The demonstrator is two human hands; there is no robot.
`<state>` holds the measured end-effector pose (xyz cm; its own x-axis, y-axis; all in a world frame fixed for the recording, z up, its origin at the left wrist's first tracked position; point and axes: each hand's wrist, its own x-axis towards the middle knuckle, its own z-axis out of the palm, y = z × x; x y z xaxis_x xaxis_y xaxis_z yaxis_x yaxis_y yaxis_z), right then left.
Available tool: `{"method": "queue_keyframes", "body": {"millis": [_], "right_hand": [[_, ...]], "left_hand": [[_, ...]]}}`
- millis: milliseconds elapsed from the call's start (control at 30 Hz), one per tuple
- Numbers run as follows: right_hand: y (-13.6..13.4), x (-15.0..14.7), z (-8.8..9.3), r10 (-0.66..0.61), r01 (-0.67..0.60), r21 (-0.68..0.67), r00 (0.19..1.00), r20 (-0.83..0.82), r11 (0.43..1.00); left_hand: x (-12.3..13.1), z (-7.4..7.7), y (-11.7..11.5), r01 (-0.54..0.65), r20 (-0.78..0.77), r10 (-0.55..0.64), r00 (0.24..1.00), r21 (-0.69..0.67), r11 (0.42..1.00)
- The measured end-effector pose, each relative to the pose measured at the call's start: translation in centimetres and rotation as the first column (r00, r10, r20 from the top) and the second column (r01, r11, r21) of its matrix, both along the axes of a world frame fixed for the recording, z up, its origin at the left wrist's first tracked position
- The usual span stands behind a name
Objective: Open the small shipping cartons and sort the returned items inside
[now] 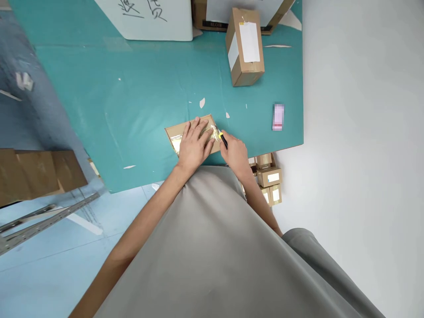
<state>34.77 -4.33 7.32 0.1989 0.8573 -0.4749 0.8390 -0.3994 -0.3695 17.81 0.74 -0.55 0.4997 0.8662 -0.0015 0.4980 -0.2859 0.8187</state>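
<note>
A flat cardboard box lies at the front edge of the green table, with shiny clear tape across its top. My left hand rests on the box, fingers spread and pressing it from above. At the box's right end, my right hand is closed around a utility knife with a black and yellow handle. The knife's tip points at the taped end of the box. Whether the blade has gone into the tape I cannot tell.
On the green table stand a taller carton with white labels and a white board or box with handwriting. A small pinkish item lies at right. Small boxes are stacked below the edge; a white wall borders the right.
</note>
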Motion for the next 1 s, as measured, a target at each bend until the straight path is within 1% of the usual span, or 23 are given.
{"method": "queue_keyframes", "body": {"millis": [100, 233, 300, 367, 500, 600, 700, 767, 800, 833, 867, 933, 1000], "right_hand": [[0.6, -0.7, 0.6, 0.0, 0.003, -0.056, 0.999, 0.042, 0.998], [1.7, -2.4, 1.4, -0.031, 0.042, -0.109, 0.994, 0.107, 0.993], [1.8, -3.0, 1.7, -0.035, 0.053, -0.138, 0.99, 0.133, 0.989], [1.1, -3.3, 2.1, -0.028, 0.056, -0.169, 0.986, 0.165, 0.984], [-1.2, -3.2, 2.6, 0.006, 0.051, -0.255, 0.976, 0.219, 0.966], [-2.2, -3.1, 3.6, 0.04, 0.03, -0.302, 0.974, 0.222, 0.953], [-2.6, -3.1, 4.9, 0.065, 0.005, -0.306, 0.974, 0.219, 0.952], [-2.7, -2.7, 5.2, 0.047, 0.004, -0.252, 0.98, 0.196, 0.968], [-2.7, -2.2, 4.8, 0.021, 0.016, -0.205, 0.984, 0.177, 0.979], [-2.6, -1.6, 4.0, -0.016, 0.039, -0.151, 0.988, 0.153, 0.988], [-2.4, -0.8, 2.8, -0.058, 0.07, -0.096, 0.991, 0.121, 0.993], [-1.6, 0.8, -0.9, -0.137, 0.138, -0.025, 0.99, 0.021, 0.99], [-0.4, 1.8, -5.4, -0.193, 0.192, -0.015, 0.976, -0.097, 0.981]], "left_hand": [[0.1, 0.0, -0.2, -0.005, 0.005, 0.005, 1.0, -0.012, 1.0], [0.3, -0.2, -0.4, -0.013, 0.003, 0.013, 1.0, -0.005, 1.0], [0.4, -0.3, -0.5, -0.018, 0.0, 0.018, 1.0, 0.005, 1.0], [0.3, -0.5, -0.7, -0.026, -0.002, 0.026, 1.0, 0.011, 1.0], [0.3, -0.8, -1.0, -0.034, -0.02, 0.035, 0.999, 0.042, 0.999], [0.2, -1.0, -0.9, -0.015, -0.042, 0.019, 0.999, 0.074, 0.997], [-0.4, -1.2, -0.6, 0.005, -0.052, 0.0, 0.999, 0.096, 0.995], [-1.4, -1.2, -0.4, 0.024, -0.061, -0.017, 0.998, 0.118, 0.993], [-2.1, -1.2, -0.3, 0.03, -0.066, -0.021, 0.998, 0.13, 0.991], [-3.0, -1.2, -0.4, 0.03, -0.069, -0.02, 0.997, 0.141, 0.99], [-4.0, -1.3, -0.5, 0.024, -0.071, -0.013, 0.997, 0.149, 0.989], [-6.4, -1.3, -1.1, -0.01, -0.071, 0.021, 0.997, 0.156, 0.988], [-9.1, -1.4, -1.9, -0.065, -0.063, 0.076, 0.995, 0.159, 0.985]]}}
